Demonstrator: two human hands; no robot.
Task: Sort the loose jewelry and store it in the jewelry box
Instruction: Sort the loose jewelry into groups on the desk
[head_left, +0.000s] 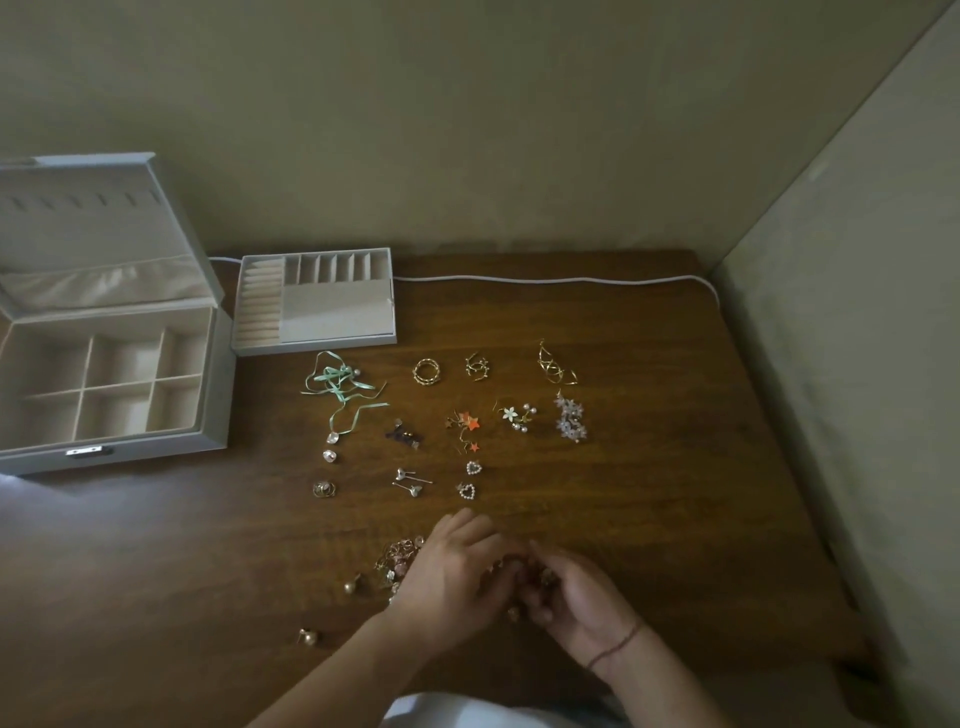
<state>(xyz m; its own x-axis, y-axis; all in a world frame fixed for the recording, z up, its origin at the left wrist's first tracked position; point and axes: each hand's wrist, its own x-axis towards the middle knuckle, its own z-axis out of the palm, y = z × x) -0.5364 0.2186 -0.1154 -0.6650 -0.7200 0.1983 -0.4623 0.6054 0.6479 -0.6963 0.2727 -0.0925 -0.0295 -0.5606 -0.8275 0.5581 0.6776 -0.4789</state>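
Observation:
The grey jewelry box stands open at the left with bare compartments. Its removable tray lies beside it. Sorted pieces lie in rows mid-table: a green ribbon necklace, gold rings, star earrings, flower earrings and pearl hearts. An unsorted heap lies under my left hand. My right hand meets it, fingers curled. Both pinch small pieces between the fingertips; the pieces are too small and dark to name.
A white cable runs along the table's back edge. Walls close in behind and at the right. Two loose pearl studs lie near the front left. The wooden table is bare at the right.

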